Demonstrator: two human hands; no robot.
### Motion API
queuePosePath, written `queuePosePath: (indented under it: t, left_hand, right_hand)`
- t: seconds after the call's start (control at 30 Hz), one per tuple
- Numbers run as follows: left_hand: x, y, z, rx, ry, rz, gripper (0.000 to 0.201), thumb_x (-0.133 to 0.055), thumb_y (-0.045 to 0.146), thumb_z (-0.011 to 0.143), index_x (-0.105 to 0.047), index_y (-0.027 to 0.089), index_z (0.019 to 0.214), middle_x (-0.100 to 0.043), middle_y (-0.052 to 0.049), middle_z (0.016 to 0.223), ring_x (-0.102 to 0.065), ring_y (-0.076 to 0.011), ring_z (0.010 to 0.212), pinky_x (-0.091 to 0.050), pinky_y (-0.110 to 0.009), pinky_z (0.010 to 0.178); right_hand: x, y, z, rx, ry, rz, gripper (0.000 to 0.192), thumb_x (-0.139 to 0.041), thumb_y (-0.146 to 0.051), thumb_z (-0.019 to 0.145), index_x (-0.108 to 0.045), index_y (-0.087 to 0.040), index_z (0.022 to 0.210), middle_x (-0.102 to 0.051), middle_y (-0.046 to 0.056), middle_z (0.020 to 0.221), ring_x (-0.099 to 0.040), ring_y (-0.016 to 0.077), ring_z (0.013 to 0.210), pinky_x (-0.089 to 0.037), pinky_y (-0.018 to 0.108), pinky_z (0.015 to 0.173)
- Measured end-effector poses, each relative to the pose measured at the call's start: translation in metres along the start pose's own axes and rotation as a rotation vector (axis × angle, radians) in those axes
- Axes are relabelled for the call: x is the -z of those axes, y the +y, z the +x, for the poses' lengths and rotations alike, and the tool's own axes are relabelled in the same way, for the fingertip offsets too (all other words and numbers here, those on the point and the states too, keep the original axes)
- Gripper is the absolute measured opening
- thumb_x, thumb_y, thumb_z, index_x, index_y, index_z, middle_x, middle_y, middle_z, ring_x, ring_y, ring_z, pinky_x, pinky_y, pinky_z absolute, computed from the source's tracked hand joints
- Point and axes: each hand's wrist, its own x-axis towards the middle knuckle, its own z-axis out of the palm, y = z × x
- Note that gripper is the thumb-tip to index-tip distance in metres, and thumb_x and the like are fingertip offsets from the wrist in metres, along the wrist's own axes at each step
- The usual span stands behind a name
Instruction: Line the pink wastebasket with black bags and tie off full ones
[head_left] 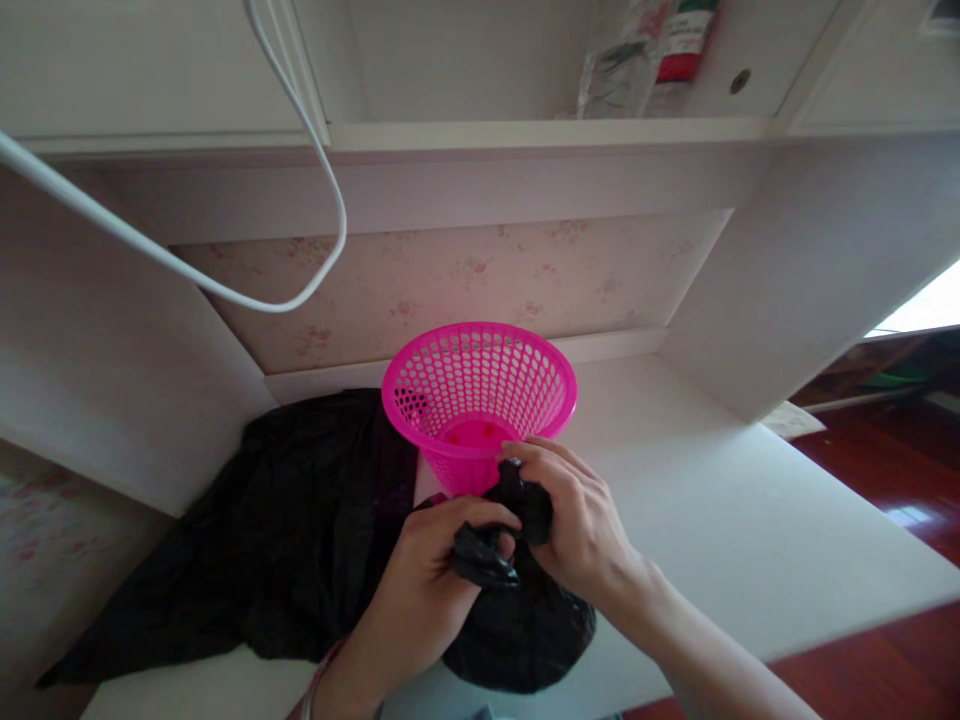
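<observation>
You have a black bag (517,620) pinched at its neck between both hands. The plastic is thin, dull and creased; its top is twisted into a crumpled knot that pokes up between your fingers, and the full, rounded body hangs below your grip, resting on the desk edge. Just beyond your grip stands a pink basket (480,400), upright, wide-mouthed, its perforated walls tapering to a narrow base; it looks empty, and your right fingers touch its near rim.

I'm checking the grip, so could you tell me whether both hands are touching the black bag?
Touching: the head view shows left hand and right hand pinching the black bag.
</observation>
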Motion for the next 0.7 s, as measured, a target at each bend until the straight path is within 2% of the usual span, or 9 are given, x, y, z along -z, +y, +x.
queuePosePath:
  t: [0.07, 0.17, 0.27, 0.37, 0.43, 0.5, 0.57, 0.63, 0.7]
  left_hand:
    - [0.000, -0.001, 0.000, 0.048, -0.036, -0.040, 0.020, -0.063, 0.009, 0.089, -0.077, 0.023, 0.092, -0.075, 0.003, 0.079, -0.067, -0.0120, 0.071, -0.050, -0.021, 0.070]
    - [0.000, 0.000, 0.000, 0.097, -0.058, -0.077, 0.017, -0.065, 0.009, 0.087, -0.076, 0.021, 0.085, -0.073, 0.004, 0.073, -0.064, -0.0113, 0.067, -0.048, -0.021, 0.067]
    - [-0.002, -0.001, 0.000, 0.127, -0.053, -0.114, 0.017, -0.067, 0.008, 0.084, -0.077, 0.022, 0.086, -0.074, 0.004, 0.075, -0.063, -0.0105, 0.064, -0.048, -0.021, 0.065]
    - [-0.002, -0.003, 0.000, 0.099, -0.029, -0.136, 0.023, -0.068, 0.003, 0.082, -0.077, 0.023, 0.087, -0.075, 0.004, 0.081, -0.067, -0.0121, 0.073, -0.050, -0.021, 0.071]
    - [-0.002, -0.004, -0.001, 0.077, -0.020, -0.166, 0.024, -0.068, 0.003, 0.082, -0.078, 0.024, 0.088, -0.076, 0.003, 0.085, -0.070, -0.0133, 0.079, -0.052, -0.022, 0.078]
    - [-0.001, -0.005, -0.001, 0.086, -0.023, -0.209, 0.022, -0.070, 0.006, 0.084, -0.078, 0.026, 0.089, -0.077, 0.003, 0.089, -0.069, -0.0122, 0.074, -0.053, -0.024, 0.080]
    - [-0.002, -0.004, -0.002, 0.109, -0.034, -0.232, 0.016, -0.072, 0.011, 0.086, -0.078, 0.026, 0.090, -0.078, 0.002, 0.095, -0.067, -0.0108, 0.068, -0.054, -0.024, 0.077]
    - [-0.003, -0.004, -0.002, 0.110, -0.042, -0.226, 0.011, -0.074, 0.016, 0.087, -0.078, 0.025, 0.089, -0.079, 0.000, 0.099, -0.068, -0.0115, 0.069, -0.054, -0.025, 0.075]
    - [-0.005, -0.003, -0.001, 0.085, -0.057, -0.217, 0.011, -0.074, 0.015, 0.087, -0.078, 0.025, 0.088, -0.079, 0.000, 0.095, -0.069, -0.0134, 0.074, -0.054, -0.025, 0.076]
  right_hand:
    - [0.003, -0.003, 0.001, -0.033, -0.017, 0.077, 0.058, -0.049, -0.001, 0.071, -0.050, -0.021, 0.125, -0.074, 0.010, 0.105, -0.072, 0.0236, 0.095, -0.060, 0.037, 0.083]
    - [0.014, -0.011, 0.002, -0.094, -0.087, 0.162, 0.071, -0.044, 0.002, 0.061, -0.053, -0.023, 0.127, -0.074, 0.006, 0.100, -0.072, 0.0211, 0.092, -0.059, 0.032, 0.081]
    - [0.026, -0.015, 0.002, -0.228, -0.220, 0.257, 0.077, -0.042, 0.003, 0.058, -0.057, -0.026, 0.128, -0.074, 0.003, 0.108, -0.072, 0.0170, 0.096, -0.058, 0.025, 0.082]
    - [0.036, -0.016, -0.003, -0.351, -0.287, 0.380, 0.077, -0.050, 0.005, 0.067, -0.055, -0.030, 0.135, -0.070, 0.003, 0.126, -0.069, 0.0171, 0.113, -0.056, 0.025, 0.096]
    - [0.040, -0.015, -0.009, -0.439, -0.303, 0.489, 0.070, -0.062, -0.002, 0.078, -0.053, -0.033, 0.141, -0.066, 0.006, 0.135, -0.065, 0.0201, 0.123, -0.054, 0.030, 0.103]
    - [0.043, -0.014, -0.015, -0.556, -0.330, 0.672, 0.066, -0.070, -0.015, 0.088, -0.047, -0.035, 0.147, -0.067, 0.008, 0.134, -0.067, 0.0213, 0.120, -0.056, 0.033, 0.100]
    - [0.044, -0.014, -0.020, -0.678, -0.329, 0.889, 0.065, -0.071, -0.027, 0.093, -0.042, -0.038, 0.151, -0.068, 0.007, 0.133, -0.069, 0.0205, 0.115, -0.057, 0.034, 0.096]
    - [0.043, -0.012, -0.022, -0.757, -0.317, 1.055, 0.065, -0.071, -0.039, 0.095, -0.041, -0.041, 0.152, -0.065, 0.006, 0.139, -0.067, 0.0211, 0.118, -0.055, 0.037, 0.100]
    - [0.043, -0.011, -0.021, -0.786, -0.352, 1.097, 0.061, -0.071, -0.046, 0.094, -0.048, -0.040, 0.150, -0.065, 0.004, 0.140, -0.065, 0.0219, 0.122, -0.051, 0.037, 0.104]
